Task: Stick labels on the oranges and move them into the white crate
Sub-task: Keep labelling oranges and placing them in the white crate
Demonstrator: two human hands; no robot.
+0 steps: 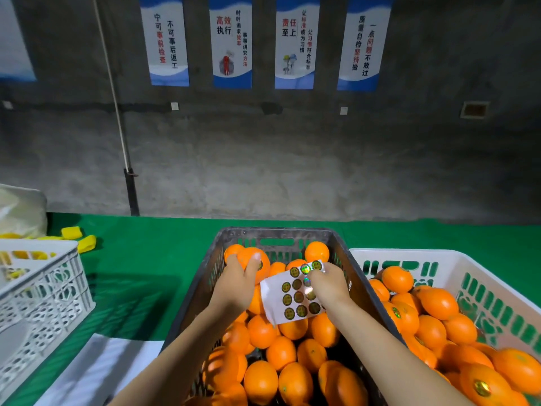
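The task is judged to be partly done. The white crate (409, 253), set at three o'clock of the dark crate (275, 233), is already heaped with fruit. Gold labels are seen on at least two labelled oranges (401, 316) there, while the others are turned so that no label can be made out. Much is left, since the dark crate is loaded with unlabelled oranges (260, 382) from its six o'clock end to its twelve o'clock end. One orange (251, 256) is gripped from above by the left hand (238, 284) near the eleven o'clock corner of the dark crate, raised over the heap, with the fingers curled round its top. A dark round mark beside the fingertips may be a label, though this cannot be told for certain. The label sheet (288, 300) is held by the right hand (328, 285) at three o'clock of the left hand, over the middle of the dark crate. Its fingers are bent over the sheet's right edge and upper corner, and many round labels are left on the sheet. Both forearms are stretched forward from six o'clock, roughly side by side.
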